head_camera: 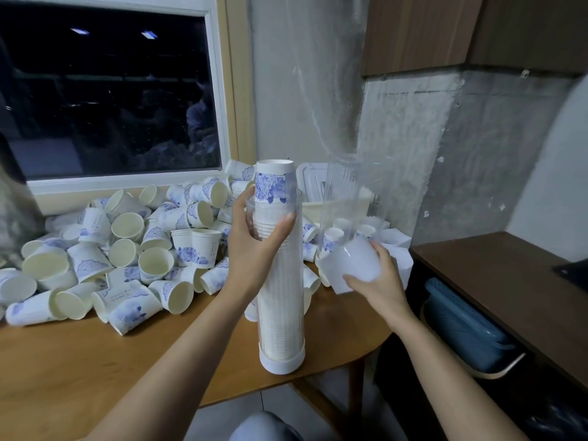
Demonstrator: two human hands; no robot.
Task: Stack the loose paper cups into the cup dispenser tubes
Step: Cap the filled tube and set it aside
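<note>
My left hand (253, 246) is gripping the full dispenser tube (281, 313), which is standing upright on the bench (95, 361) with its top cup (273, 183) poking out. My right hand (378, 288) is holding the white cap (353, 265) of a tilted second tube (343, 192). Loose cups (127, 249) are lying heaped at the left.

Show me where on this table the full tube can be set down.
Bare wood runs along the near left of the table, between the loose cup pile behind and the full tube at right. Crowded: the whole back by the window, and around the second tube.
</note>
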